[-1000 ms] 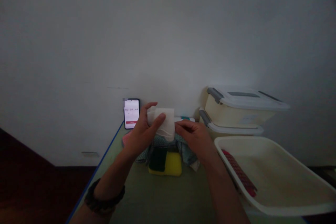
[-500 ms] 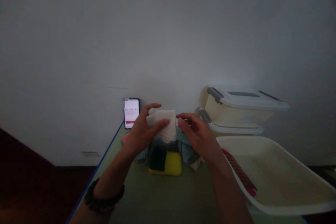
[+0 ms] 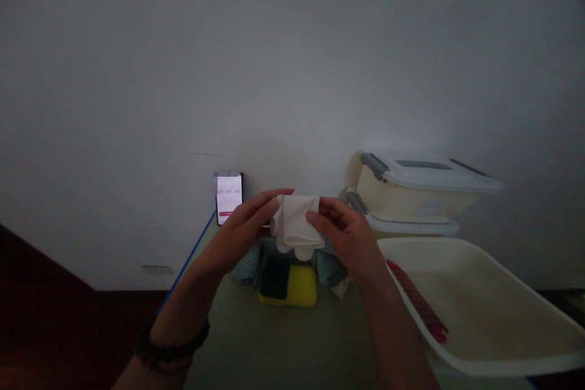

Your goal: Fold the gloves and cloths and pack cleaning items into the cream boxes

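Note:
A folded white cloth point(image 3: 295, 230) is held up between both hands above a small pile of cloths. My left hand point(image 3: 242, 231) grips its left side, thumb and fingers closed on it. My right hand point(image 3: 350, 237) pinches its right side. Below lies a teal patterned cloth point(image 3: 326, 268) and a yellow cloth with a dark green patch point(image 3: 292, 283) on the green table point(image 3: 283, 341).
A phone point(image 3: 228, 198) showing a timer leans against the wall at the table's back left. Two stacked lidded cream bins point(image 3: 415, 192) stand at the back right. A large cream tub point(image 3: 484, 311) on the right holds a red patterned cloth point(image 3: 418, 301).
Both hands have shifted the white cloth slightly right and bunched it together; my right hand has come up from the pile and taken hold of its right side.

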Motion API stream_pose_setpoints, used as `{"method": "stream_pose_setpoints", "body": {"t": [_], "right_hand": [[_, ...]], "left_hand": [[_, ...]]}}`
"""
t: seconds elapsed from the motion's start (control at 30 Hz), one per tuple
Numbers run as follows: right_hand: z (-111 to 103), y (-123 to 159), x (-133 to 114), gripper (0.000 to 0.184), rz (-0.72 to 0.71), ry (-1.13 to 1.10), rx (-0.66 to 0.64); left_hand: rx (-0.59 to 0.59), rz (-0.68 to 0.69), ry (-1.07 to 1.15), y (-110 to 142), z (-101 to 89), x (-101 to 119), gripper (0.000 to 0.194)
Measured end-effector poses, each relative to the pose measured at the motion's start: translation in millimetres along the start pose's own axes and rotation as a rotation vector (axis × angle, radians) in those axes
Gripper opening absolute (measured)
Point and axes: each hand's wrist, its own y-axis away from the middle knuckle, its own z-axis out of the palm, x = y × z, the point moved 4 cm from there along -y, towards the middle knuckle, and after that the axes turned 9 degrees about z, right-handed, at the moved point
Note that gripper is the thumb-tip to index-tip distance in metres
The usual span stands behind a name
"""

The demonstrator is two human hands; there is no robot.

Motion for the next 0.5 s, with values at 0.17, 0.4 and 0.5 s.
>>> {"method": "stream_pose_setpoints", "body": {"t": [0.17,0.4,0.5], "right_hand": [[1.7,0.3,0.1,0.024,0.033,-0.052,-0.029],[2.0,-0.6,1.4,0.025,0.072,-0.089,-0.047],[2.4,-0.2,1.3,0.024,0.064,-0.089,-0.027]], "left_hand": [[-0.017,0.068,-0.032,2.1,-0.2,6.8,0.030],[0.002,0.087,-0.078,1.1,-1.4,11.9,0.020],[-0.019,0.117,-0.146,0.6,-4.7,13.2,0.021]]}}
